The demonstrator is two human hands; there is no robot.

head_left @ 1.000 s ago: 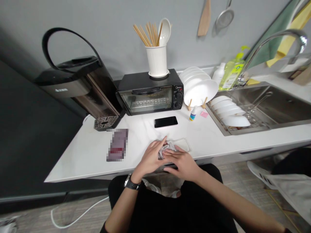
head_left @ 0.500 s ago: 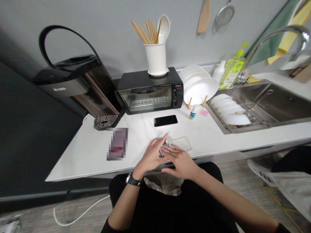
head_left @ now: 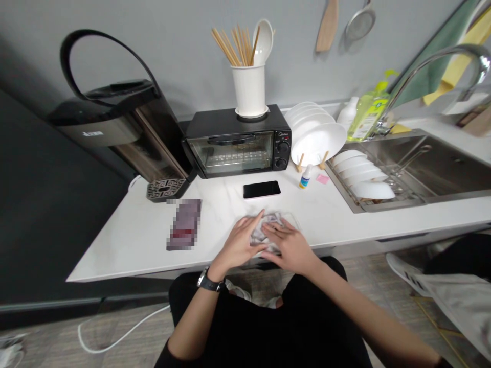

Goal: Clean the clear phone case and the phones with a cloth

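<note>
Left hand (head_left: 240, 244): at the front edge of the tabletop (head_left: 130, 240), near its middle; fingers spread and laid on the left side of the crumpled cloth (head_left: 264, 232); grip pressing on the cloth, not closed into a fist; dark wristwatch (head_left: 207, 282) on the wrist.
Right hand (head_left: 292, 249): just beside the left hand, fingers on the right side of the same cloth; grip holding the cloth down, fingers half bent.
Crumpled cloth: grey-white with small pattern, between both hands, lying over a clear flat tray (head_left: 292, 221) close to the front edge of the tabletop.
Black phone (head_left: 261, 189): flat, screen dark, behind the hands toward the middle of the tabletop.
Blurred card (head_left: 184, 224): purple-red, left of the hands; writing not readable.
Toaster oven (head_left: 236, 145): black, at the back edge of the tabletop; small white brand mark above the two knobs, too small to read for sure.
White holder (head_left: 249, 91): standing on top of the oven, with wooden chopsticks and a white spoon.
Water dispenser (head_left: 115, 125): black, at the back left corner; small white logo on front, not readable.
White plates (head_left: 318, 138): upright in a wooden rack, right of the oven.
Small bottle (head_left: 305, 178): white with blue and yellow label, text too small; in front of the plates.
Pink note (head_left: 322, 179): just beside the small bottle.
Green soap bottle (head_left: 368, 110): at the back edge, beside the sink (head_left: 441, 168).
</note>
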